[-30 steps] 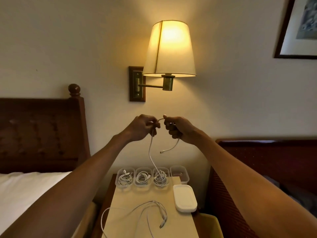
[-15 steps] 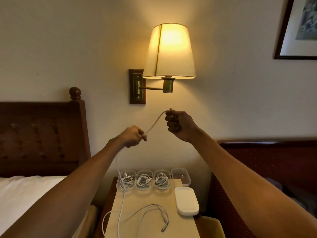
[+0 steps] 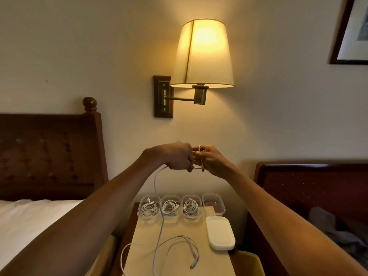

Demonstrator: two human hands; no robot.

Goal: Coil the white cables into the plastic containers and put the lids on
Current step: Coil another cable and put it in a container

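Note:
Both hands are raised in front of the wall, touching each other. My right hand (image 3: 212,159) has a white cable (image 3: 157,196) looped round its fingers. My left hand (image 3: 178,156) grips the same cable, which hangs from it down to the nightstand (image 3: 179,261). Three clear plastic containers (image 3: 170,208) at the back of the nightstand each hold a coiled white cable. A fourth container (image 3: 214,204) to their right holds none. A stack of white lids (image 3: 220,233) lies in front of it. More loose white cable (image 3: 185,248) lies on the nightstand.
A lit wall lamp (image 3: 202,54) hangs above my hands. A bed with a dark wooden headboard (image 3: 49,154) is at the left, another headboard (image 3: 310,188) at the right. A yellow bin (image 3: 252,263) stands by the nightstand. A framed picture (image 3: 350,30) hangs top right.
My left hand has come back up and right to meet my right hand, laying cable onto its fingers. My right hand has dropped a little.

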